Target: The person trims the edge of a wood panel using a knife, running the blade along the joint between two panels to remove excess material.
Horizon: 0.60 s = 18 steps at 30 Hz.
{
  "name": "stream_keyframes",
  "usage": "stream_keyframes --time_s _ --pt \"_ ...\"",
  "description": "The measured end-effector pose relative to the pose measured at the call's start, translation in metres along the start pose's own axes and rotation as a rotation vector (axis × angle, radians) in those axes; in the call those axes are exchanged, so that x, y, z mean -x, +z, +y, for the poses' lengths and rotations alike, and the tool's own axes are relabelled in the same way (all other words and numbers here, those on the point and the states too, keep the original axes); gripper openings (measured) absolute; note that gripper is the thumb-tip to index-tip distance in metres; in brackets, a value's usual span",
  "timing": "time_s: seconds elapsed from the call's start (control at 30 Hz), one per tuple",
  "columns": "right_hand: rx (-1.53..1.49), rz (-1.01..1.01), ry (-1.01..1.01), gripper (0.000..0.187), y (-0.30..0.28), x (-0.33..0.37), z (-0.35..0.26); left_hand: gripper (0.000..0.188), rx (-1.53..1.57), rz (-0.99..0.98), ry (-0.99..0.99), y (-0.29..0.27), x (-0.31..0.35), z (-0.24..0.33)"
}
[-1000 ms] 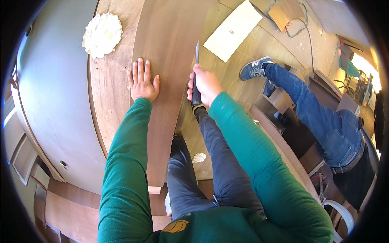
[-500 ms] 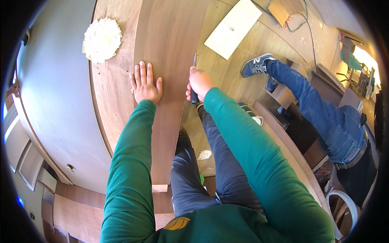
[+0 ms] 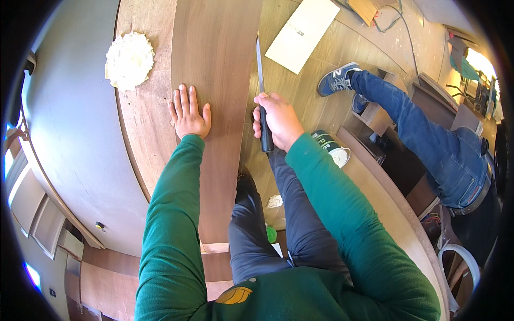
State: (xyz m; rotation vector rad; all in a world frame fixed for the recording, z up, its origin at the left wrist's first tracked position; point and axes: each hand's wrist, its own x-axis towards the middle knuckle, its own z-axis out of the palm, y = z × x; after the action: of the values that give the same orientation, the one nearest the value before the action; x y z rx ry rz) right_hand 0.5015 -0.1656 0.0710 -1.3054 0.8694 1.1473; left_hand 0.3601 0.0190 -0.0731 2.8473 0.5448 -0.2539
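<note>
A long dark brown board (image 3: 217,69) lies on a lighter wooden top (image 3: 144,101), running away from me. My left hand (image 3: 189,113) presses flat on the board's left edge, fingers spread. My right hand (image 3: 276,120) is closed around the black handle of a long narrow blade (image 3: 259,61), held along the board's right edge with the blade pointing away from me. My green sleeves and dark trousers fill the lower part of the view.
A crumpled white cloth (image 3: 128,59) lies on the wooden top at the far left. A grey wall (image 3: 69,134) runs along the left. On the wooden floor lie a white flat panel (image 3: 302,35) and a can (image 3: 332,150). Another person in blue jeans (image 3: 428,139) stands at the right.
My right hand has drawn the blade back toward me along the board's right edge. My left hand has stayed flat on the board.
</note>
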Motion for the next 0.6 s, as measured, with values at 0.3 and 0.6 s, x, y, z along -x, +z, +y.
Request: stream_keyframes --time_s 0.3,0.6 --pt "0.181 0.101 0.080 0.029 0.016 -0.059 -0.005 0.068 0.000 -0.021 -0.004 -0.004 -0.005 0.004" --pt "0.284 0.114 0.070 0.031 0.028 -0.013 0.017 0.068 0.009 -0.031 -0.024 -0.001 0.002 -0.002"
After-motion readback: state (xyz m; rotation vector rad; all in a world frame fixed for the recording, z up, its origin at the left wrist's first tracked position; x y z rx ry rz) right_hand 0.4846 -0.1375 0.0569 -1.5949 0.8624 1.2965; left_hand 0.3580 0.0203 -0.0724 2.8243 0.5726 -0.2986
